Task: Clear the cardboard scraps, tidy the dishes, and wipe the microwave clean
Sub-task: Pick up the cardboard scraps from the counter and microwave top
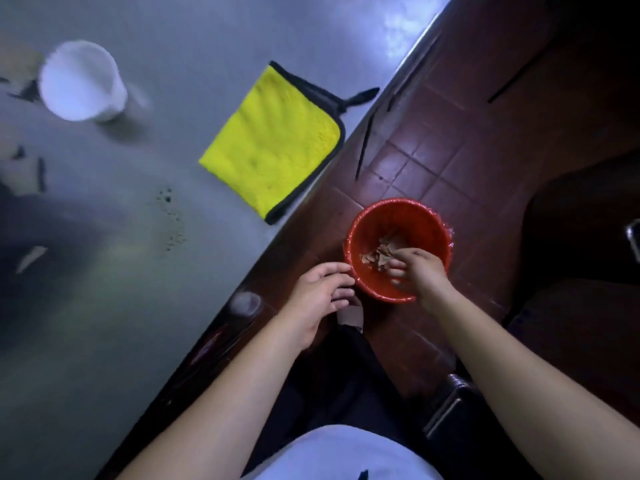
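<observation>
A red bin [377, 216] lined with clear plastic stands on the tiled floor beside the counter, with brown cardboard scraps [379, 254] lying in its bottom. My right hand [417, 270] hangs over the bin's near rim, fingers loosely curled down toward the scraps, nothing clearly held. My left hand [320, 292] hovers open just left of the bin, fingers spread and relaxed. More cardboard scraps [29, 258] lie blurred at the steel counter's left side. A white cup [81, 81] stands at the counter's far left.
A folded yellow cloth [273, 140] with black trim lies near the counter's [138, 306] edge. Dark crumbs [169, 216] dot the steel surface. The floor [450, 150] is dark red tile. A dark shape fills the right side.
</observation>
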### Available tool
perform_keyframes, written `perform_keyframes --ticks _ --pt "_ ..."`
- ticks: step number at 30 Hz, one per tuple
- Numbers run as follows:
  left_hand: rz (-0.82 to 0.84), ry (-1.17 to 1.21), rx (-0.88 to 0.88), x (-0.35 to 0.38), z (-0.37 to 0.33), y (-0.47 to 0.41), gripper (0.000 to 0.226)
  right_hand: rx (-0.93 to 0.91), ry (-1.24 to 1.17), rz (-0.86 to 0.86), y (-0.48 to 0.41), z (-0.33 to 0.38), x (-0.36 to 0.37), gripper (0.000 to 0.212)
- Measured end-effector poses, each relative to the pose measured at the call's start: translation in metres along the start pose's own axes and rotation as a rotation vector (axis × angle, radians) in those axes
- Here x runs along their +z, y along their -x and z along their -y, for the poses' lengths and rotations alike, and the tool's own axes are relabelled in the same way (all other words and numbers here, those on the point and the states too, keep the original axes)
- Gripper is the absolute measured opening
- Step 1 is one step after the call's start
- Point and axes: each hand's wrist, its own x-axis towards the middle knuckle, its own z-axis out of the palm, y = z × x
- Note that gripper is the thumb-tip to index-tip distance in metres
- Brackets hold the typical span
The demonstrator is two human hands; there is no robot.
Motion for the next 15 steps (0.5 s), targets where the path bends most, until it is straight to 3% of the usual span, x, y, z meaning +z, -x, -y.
perform_keyframes --ticks 10,15 --pt "-0.130 0.247 0.220 -0.125 -0.012 0.108 0.015 -0.357 0.077 0.156 0.170 0.047 0.102 0.016" --pt "-0.200 0.418 0.318 -0.186 -0.006 0.135 0.012 -0.439 0.141 0.271 0.225 0.037 0.162 0.017"
